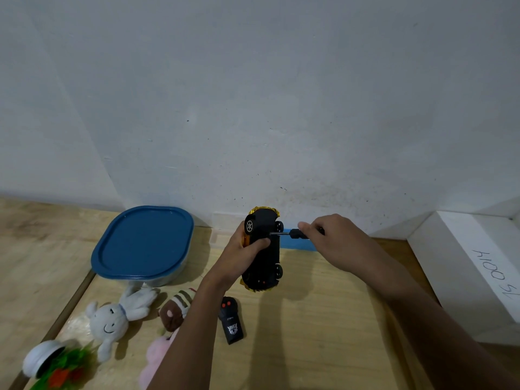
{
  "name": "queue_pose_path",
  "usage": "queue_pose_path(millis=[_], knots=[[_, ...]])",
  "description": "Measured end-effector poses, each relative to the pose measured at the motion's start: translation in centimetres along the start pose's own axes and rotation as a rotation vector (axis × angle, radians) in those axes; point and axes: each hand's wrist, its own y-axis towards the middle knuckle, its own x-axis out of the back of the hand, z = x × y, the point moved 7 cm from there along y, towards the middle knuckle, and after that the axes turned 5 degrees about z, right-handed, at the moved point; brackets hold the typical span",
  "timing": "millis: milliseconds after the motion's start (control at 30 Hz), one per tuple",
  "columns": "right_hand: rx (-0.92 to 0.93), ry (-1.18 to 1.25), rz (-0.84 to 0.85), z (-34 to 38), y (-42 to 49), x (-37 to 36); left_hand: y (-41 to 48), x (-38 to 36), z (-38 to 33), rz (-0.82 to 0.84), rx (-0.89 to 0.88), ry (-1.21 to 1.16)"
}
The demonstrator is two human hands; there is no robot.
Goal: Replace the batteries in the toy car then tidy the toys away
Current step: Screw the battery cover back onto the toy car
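The toy car (pixel 263 250), black underneath with a gold body, is held on its side above the wooden table, underside facing right. My left hand (pixel 242 256) grips it around the middle. My right hand (pixel 333 240) pinches the black handle of a small screwdriver (pixel 292 233), whose metal tip touches the car's underside near the upper wheels. The black remote control (pixel 231 320) with red buttons lies on the table below the car.
A storage box with a blue lid (pixel 143 246) stands at the left by the wall. A white plush rabbit (pixel 115 319), a brown plush (pixel 176 311) and a pink plush (pixel 157 358) lie in front. A white box (pixel 472 271) is at the right.
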Motion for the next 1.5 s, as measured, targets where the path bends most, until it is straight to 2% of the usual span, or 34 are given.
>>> queue_pose_path(millis=[367, 700, 967, 1233, 1400, 1500], knots=[[0.001, 0.008, -0.020, 0.0, -0.4, 0.2, 0.2, 0.0, 0.3, -0.018, 0.021, -0.084], [0.001, 0.016, -0.038, -0.3, -0.1, 0.0, 0.3, 0.0, 0.4, -0.013, 0.017, -0.063], [0.035, -0.027, 0.155, -0.3, 0.0, -1.2, 0.6, 0.3, 0.5, -0.024, 0.002, 0.022], [-0.003, -0.004, 0.151, -0.5, 0.4, -1.5, 0.5, 0.2, 0.7, 0.004, 0.003, 0.075], [-0.025, 0.042, 0.217, -1.1, -0.2, -1.7, 0.5, 0.0, 0.6, 0.007, 0.004, 0.074], [-0.009, 0.014, 0.128, -1.5, 0.1, -1.1, 0.5, 0.0, 0.4, 0.010, -0.007, 0.070]])
